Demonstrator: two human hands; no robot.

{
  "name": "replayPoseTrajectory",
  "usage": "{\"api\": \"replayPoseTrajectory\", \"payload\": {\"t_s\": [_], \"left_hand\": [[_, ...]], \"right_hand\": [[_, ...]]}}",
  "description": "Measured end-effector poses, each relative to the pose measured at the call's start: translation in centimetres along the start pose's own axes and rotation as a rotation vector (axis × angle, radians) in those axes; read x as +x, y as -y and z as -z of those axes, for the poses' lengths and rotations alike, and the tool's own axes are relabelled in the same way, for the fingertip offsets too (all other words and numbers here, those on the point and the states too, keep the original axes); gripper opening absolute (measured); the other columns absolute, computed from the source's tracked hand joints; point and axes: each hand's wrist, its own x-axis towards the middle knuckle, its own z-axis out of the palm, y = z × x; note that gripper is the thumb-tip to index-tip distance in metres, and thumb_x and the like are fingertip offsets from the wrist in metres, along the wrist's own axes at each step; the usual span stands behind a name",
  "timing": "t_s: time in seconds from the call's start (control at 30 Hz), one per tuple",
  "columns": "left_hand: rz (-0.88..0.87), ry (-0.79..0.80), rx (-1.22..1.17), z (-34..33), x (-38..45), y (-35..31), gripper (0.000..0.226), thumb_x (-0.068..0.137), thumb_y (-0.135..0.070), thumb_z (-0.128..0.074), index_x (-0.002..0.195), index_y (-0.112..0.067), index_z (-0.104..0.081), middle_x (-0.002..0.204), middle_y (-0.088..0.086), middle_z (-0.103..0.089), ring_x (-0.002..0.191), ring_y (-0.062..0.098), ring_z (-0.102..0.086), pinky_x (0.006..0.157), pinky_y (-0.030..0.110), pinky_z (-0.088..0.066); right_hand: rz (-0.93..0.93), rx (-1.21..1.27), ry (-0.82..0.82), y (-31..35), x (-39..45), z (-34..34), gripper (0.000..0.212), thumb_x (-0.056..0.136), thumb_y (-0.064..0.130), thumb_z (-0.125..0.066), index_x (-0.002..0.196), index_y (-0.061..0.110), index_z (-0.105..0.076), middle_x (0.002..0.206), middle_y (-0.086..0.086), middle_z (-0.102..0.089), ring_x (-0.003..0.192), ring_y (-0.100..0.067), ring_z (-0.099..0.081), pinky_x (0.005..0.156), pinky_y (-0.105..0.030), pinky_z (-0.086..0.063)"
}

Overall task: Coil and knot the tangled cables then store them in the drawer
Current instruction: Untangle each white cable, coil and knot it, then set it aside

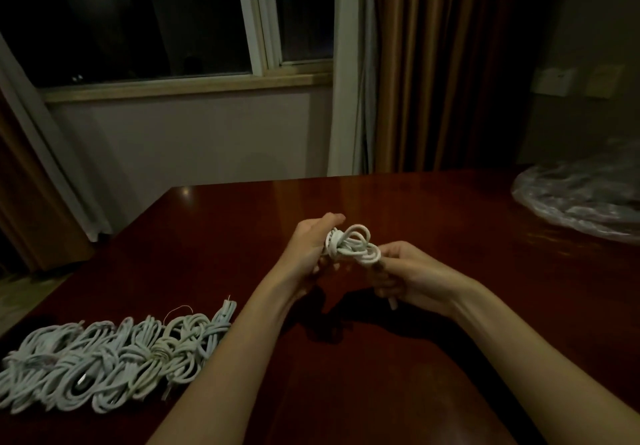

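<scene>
Head view: we hold one white cable bundle (353,245) above the dark wooden counter (433,209).
Left hand (311,240): fingers curled round the bundle's left end.
Right hand (407,273): fingers pinching its right end (a loose tail hangs below).
Coiled cables (110,358): a row lying on the counter's near-left side, well apart from our hands.
Plastic wrap (581,198): far right.

No text or label can be read.

Dim, warm light; wide-angle edge distortion.
</scene>
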Motion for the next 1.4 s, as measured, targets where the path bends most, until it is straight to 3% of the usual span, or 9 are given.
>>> {"api": "replayPoseTrajectory", "payload": {"t_s": [0.1,0.2,0.37,0.57,0.83,1.0,1.13,1.2,1.4], "left_hand": [[-0.088,0.117,0.182,0.3,-0.4,0.1,0.048,0.097,-0.020,-0.051,0.051,-0.011,-0.045,0.039,-0.001,-0.043,0.032,0.009,-0.036,0.038,0.021,-0.028],[-0.167,0.157,0.324,0.4,-0.4,0.5,0.051,0.097,-0.017,-0.055,0.047,-0.015,-0.043,0.041,-0.005,-0.040,0.036,0.008,-0.034,0.043,0.023,-0.030],[-0.381,0.056,0.458,0.9,-0.1,1.1,0.049,0.092,-0.020,-0.062,0.046,-0.013,-0.046,0.045,-0.004,-0.040,0.043,0.010,-0.035,0.050,0.030,-0.029],[-0.475,-0.015,0.477,0.8,0.0,0.9,0.058,0.091,-0.020,-0.065,0.038,-0.027,-0.043,0.038,-0.013,-0.038,0.040,0.003,-0.032,0.046,0.021,-0.027],[-0.217,-0.164,0.362,-0.4,0.4,1.0,0.057,0.085,-0.028,-0.071,0.040,-0.022,-0.037,0.039,-0.008,-0.036,0.038,0.009,-0.032,0.047,0.026,-0.027],[-0.010,0.146,0.029,0.1,-0.1,0.3,0.033,0.071,-0.047,-0.072,0.065,-0.018,-0.058,0.054,-0.007,-0.057,0.048,0.006,-0.050,0.050,0.018,-0.038],[0.049,0.316,-0.007,-0.2,-0.3,0.3,0.038,0.073,-0.033,-0.073,0.106,-0.015,-0.068,0.093,0.001,-0.074,0.083,0.010,-0.070,0.069,0.023,-0.053],[0.054,0.277,-0.024,-0.4,-0.4,0.3,0.034,0.076,-0.028,-0.071,0.107,-0.014,-0.068,0.091,0.002,-0.074,0.078,0.009,-0.070,0.060,0.018,-0.053],[-0.039,0.151,-0.054,-2.0,-0.8,0.8,0.009,0.086,-0.020,-0.069,0.079,-0.018,-0.072,0.076,-0.002,-0.074,0.072,0.006,-0.070,0.063,0.019,-0.055]], "right_hand": [[-0.016,-0.069,0.060,0.3,-0.2,0.6,0.025,0.084,0.036,-0.057,0.069,0.023,-0.073,0.058,0.007,-0.049,0.050,-0.004,-0.040,0.044,-0.017,-0.036],[-0.060,-0.117,0.016,0.4,0.0,1.2,0.039,0.081,0.047,-0.059,0.069,0.010,-0.062,0.057,0.001,-0.041,0.047,-0.008,-0.033,0.046,-0.026,-0.025],[-0.067,-0.230,-0.018,0.2,0.2,0.7,0.031,0.078,0.053,-0.065,0.063,0.025,-0.064,0.062,0.003,-0.050,0.050,-0.008,-0.036,0.048,-0.025,-0.026],[-0.052,-0.137,0.043,0.2,0.1,0.8,0.027,0.074,0.039,-0.070,0.073,0.017,-0.054,0.068,0.001,-0.057,0.050,-0.005,-0.040,0.044,-0.017,-0.031],[0.033,-0.250,-0.124,-0.2,0.9,-0.6,0.039,0.071,0.009,-0.082,0.071,0.013,-0.043,0.058,0.004,-0.060,0.048,-0.003,-0.059,0.039,-0.014,-0.039],[0.102,-0.212,-0.252,0.5,0.2,-0.1,0.038,0.066,0.023,-0.082,0.080,0.000,-0.056,0.067,-0.004,-0.064,0.057,-0.010,-0.062,0.049,-0.025,-0.044],[0.138,-0.143,-0.353,0.6,0.1,1.2,0.041,0.076,0.013,-0.077,0.101,-0.013,-0.057,0.085,-0.019,-0.065,0.077,-0.029,-0.063,0.056,-0.030,-0.048],[0.139,-0.171,-0.375,0.5,0.2,1.0,0.032,0.078,0.008,-0.075,0.098,-0.010,-0.058,0.085,-0.021,-0.066,0.074,-0.025,-0.066,0.050,-0.022,-0.049],[0.232,-0.378,-0.542,-0.2,0.7,0.0,0.025,0.078,0.006,-0.076,0.079,0.007,-0.051,0.067,-0.003,-0.062,0.054,-0.004,-0.061,0.044,-0.011,-0.043]]}}
